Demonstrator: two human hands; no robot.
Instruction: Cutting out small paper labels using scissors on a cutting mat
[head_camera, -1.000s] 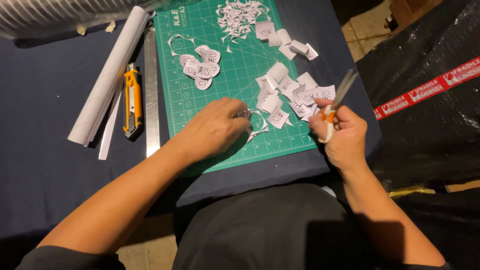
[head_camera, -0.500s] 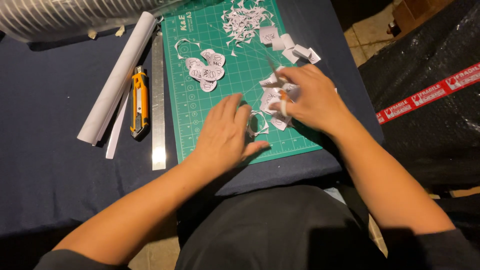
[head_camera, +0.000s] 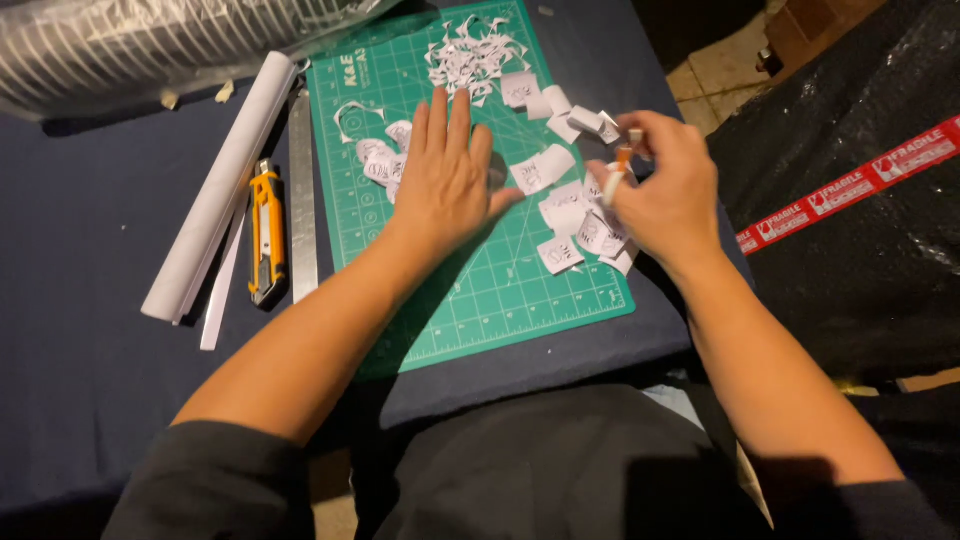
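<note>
The left hand (head_camera: 447, 180) is laid flat, palm down, on the green cutting mat (head_camera: 470, 290), fingers spread and straight, with nothing gripped; it partly covers a cluster of small cut-out paper shapes (head_camera: 378, 160). The right hand (head_camera: 660, 195) is held just above the mat's right edge, its fingers curled shut around a small tool with an orange part (head_camera: 622, 160); what kind of tool it is cannot be told. Beneath and beside this hand a pile of white paper squares (head_camera: 570, 215) is spread over the mat, and a single square (head_camera: 540, 168) lies between the two hands. A heap of paper trimmings (head_camera: 468, 55) is seen at the mat's far end. To the left of the mat, on the dark blue cloth (head_camera: 90, 330), a steel ruler (head_camera: 302, 190), a yellow utility knife (head_camera: 266, 230) and a rolled white sheet (head_camera: 215, 190) are laid side by side.
</note>
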